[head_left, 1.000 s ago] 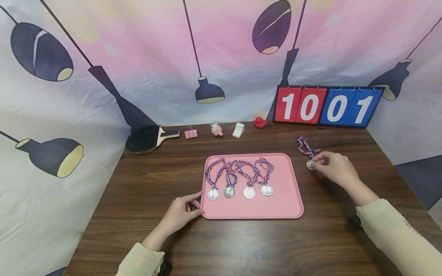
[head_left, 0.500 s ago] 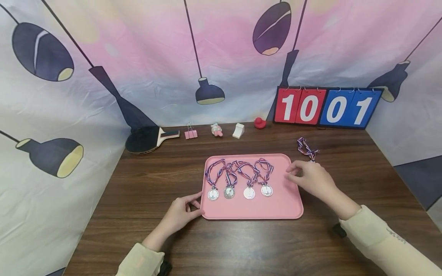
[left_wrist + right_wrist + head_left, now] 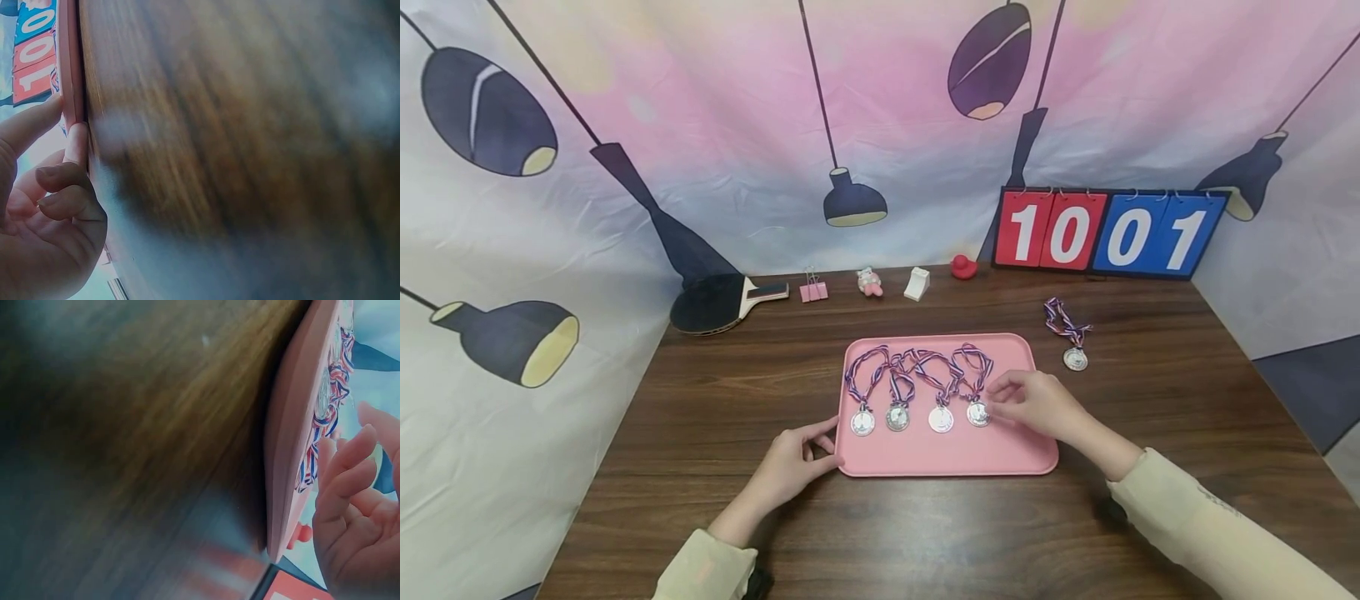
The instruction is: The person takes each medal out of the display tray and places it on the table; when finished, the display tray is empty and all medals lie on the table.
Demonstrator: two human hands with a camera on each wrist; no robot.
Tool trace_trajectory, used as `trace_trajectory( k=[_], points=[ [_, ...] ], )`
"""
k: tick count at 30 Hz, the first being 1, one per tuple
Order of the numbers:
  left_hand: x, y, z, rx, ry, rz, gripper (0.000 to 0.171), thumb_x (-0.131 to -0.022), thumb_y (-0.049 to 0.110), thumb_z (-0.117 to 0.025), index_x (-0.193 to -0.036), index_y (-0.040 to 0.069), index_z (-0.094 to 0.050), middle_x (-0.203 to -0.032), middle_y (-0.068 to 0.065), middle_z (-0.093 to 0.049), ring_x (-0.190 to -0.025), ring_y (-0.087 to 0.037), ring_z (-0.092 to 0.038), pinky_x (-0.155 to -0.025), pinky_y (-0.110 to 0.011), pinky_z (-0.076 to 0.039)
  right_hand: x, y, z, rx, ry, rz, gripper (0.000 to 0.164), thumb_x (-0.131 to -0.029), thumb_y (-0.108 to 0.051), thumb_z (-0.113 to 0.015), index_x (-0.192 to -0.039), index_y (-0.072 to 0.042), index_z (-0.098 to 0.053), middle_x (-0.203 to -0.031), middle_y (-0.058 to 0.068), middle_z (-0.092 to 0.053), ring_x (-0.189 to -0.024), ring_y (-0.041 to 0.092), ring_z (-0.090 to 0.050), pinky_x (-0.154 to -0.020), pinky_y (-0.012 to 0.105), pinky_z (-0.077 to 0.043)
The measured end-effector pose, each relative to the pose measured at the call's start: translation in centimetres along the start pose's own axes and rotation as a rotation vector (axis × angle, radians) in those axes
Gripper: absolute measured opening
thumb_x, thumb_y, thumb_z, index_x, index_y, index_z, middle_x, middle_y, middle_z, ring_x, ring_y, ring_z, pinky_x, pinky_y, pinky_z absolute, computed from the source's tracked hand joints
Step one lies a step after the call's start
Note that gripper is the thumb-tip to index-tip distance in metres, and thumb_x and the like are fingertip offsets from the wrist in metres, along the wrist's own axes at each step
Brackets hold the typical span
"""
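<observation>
Backdrop cloth (image 3: pixel 737 100), printed with hanging lamps, behind a dark wood-grain tabletop (image 3: pixel 880 533). Along the back, left to right: table-tennis bat (image 3: pixel 707 304), pink binder clip (image 3: pixel 813 292), small figurine (image 3: pixel 870 282), white block (image 3: pixel 917 284), red duck (image 3: pixel 964 267), flip scoreboard (image 3: pixel 1112 230) reading 1 0 in red, 0 1 in blue. One pink tray (image 3: pixel 910 456), front and centre, bearing four ribboned medals in a row, discs toward the near side. One lone medal (image 3: pixel 1075 359) on the wood, right of the tray. Left hand (image 3: pixel 790 458): thumb and forefinger spread, tips touching the tray's left edge. Right hand (image 3: pixel 1036 403): above the tray, thumb and fingers parted, holding nothing — fingertips just beside the rightmost medal (image 3: pixel 978 413); contact cannot be told.
</observation>
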State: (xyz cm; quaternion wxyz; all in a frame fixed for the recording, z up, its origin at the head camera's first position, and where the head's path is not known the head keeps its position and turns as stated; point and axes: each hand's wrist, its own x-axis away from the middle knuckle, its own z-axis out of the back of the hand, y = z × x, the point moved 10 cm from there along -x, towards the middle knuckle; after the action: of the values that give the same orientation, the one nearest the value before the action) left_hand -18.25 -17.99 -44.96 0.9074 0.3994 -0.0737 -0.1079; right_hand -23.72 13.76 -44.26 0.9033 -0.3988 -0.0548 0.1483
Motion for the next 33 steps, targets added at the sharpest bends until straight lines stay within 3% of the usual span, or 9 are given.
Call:
trace_trajectory(
  k=[11, 25, 33],
  points=[
    [-0.1, 0.0, -0.1, -0.009, -0.009, 0.013, 0.052, -0.073, 0.021, -0.074, -0.121, 0.011, -0.057, -0.072, 0.010, -0.061, -0.044, -0.008, -0.039, -0.041, -0.022, -0.033, -0.3, 1.1, -1.3, 0.027, -0.038, -0.139, 0.033, -0.061, -0.034, -0.081, -0.085, -0.017, -0.066, -0.061, -0.001, -0.053, -0.057, 0.015, -0.048, -0.050, 0.029, -0.039],
    [0.1, 0.1, 0.0, -0.008, -0.004, 0.000, 0.052, -0.073, 0.019, -0.074, -0.121, 0.010, -0.057, -0.072, 0.010, -0.060, -0.045, -0.009, -0.040, -0.041, -0.022, -0.033, -0.3, 0.8, -1.4, 0.086, -0.065, -0.133, 0.030, -0.061, -0.032, -0.082, -0.076, -0.016, -0.061, -0.065, -0.005, -0.055, -0.061, 0.011, -0.050, -0.059, 0.029, -0.039],
    [0.1, 0.1, 0.0, -0.010, -0.001, 0.005, 0.051, -0.073, 0.018, -0.074, -0.121, 0.010, -0.057, -0.072, 0.010, -0.059, -0.045, -0.011, -0.040, -0.041, -0.022, -0.033, -0.3, 0.4, -1.4, 0.036, -0.081, -0.105, 0.027, -0.062, -0.026, -0.081, -0.075, -0.015, -0.061, -0.062, -0.006, -0.058, -0.059, 0.010, -0.054, -0.057, 0.030, -0.042]
  ],
)
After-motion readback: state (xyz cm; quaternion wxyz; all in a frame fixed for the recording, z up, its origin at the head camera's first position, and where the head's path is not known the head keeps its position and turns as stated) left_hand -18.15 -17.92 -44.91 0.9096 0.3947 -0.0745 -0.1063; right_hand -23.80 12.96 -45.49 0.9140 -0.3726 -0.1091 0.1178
